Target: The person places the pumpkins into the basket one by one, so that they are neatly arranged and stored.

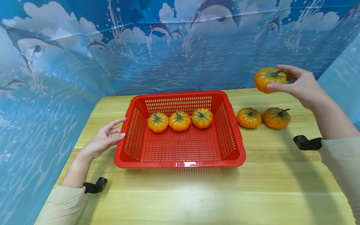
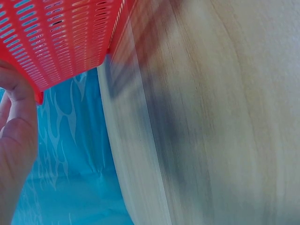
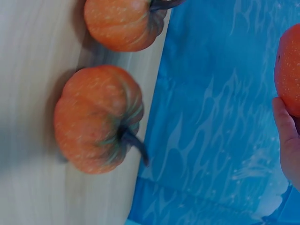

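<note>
My right hand (image 1: 302,84) grips an orange-green pumpkin (image 1: 268,80) between thumb and fingers, raised above the table's back right. Its stem points toward the palm. Part of this pumpkin (image 3: 289,70) shows at the right wrist view's edge. Below it, two more pumpkins sit on the table: one (image 1: 249,117) beside the basket, another (image 1: 277,118) to its right. The red plastic basket (image 1: 180,164) contains three pumpkins along its back: left (image 1: 158,122), middle (image 1: 180,121) and right (image 1: 202,118). My left hand (image 1: 102,139) holds the basket's left rim, thumb and index fingertip on it.
The light wooden table (image 1: 180,197) extends in front of the basket and to both sides. Behind and at the left hangs a blue curtain (image 1: 168,62) printed with dolphins. Black straps with small devices are on both wrists.
</note>
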`<state>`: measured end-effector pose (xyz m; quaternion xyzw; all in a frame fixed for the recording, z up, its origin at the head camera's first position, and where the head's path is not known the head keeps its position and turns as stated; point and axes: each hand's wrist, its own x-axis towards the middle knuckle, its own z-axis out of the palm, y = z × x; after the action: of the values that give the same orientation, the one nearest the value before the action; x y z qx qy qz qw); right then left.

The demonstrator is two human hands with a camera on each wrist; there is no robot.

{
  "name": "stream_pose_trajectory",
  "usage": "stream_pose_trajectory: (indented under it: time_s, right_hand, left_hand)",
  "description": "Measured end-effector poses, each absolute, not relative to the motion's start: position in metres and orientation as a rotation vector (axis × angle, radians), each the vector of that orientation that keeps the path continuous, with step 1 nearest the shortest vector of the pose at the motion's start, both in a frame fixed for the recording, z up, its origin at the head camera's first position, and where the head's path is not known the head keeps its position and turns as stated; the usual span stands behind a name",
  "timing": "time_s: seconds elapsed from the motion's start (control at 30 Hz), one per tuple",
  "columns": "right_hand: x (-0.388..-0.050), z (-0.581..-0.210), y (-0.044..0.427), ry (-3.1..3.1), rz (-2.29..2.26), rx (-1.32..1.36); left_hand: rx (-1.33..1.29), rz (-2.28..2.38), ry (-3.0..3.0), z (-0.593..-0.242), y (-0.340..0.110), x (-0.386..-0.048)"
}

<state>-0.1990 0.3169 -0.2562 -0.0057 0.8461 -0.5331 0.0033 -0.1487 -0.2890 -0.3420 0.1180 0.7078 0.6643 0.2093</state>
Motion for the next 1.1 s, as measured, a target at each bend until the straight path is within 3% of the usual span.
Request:
stream_pose_trajectory:
  time_s: [1.1]
  right_hand:
    - [-0.203, -0.214, 0.216, 2.584, -1.553, -0.444]
  left_hand:
    - [0.323, 1.844, 1.964, -0.342, -0.289, -0.15]
